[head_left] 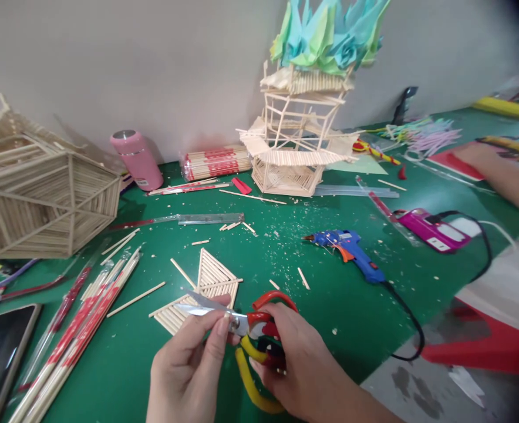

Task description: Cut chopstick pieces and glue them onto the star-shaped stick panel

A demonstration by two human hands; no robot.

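My right hand (297, 352) is closed round the red handle of a pair of scissors (237, 322), with a yellow-handled tool (253, 382) beneath it in the same grasp. The scissor blades point left and look parted. My left hand (193, 358) is pinched at the blades near the pivot; what its fingertips hold is too small to name. Just beyond the blades, a flat panel of glued wooden sticks (215, 273) lies on the green table (259, 252), partly hidden by the scissors and my left fingers.
A blue glue gun (347, 249) lies right of centre, its cord running to the front right. A stick tower (292, 141), pink bottle (137, 160) and large stick structure (43, 200) stand behind. Stick packs (83, 329) and a phone (4, 358) lie left. Another person's arm (501, 176) rests at right.
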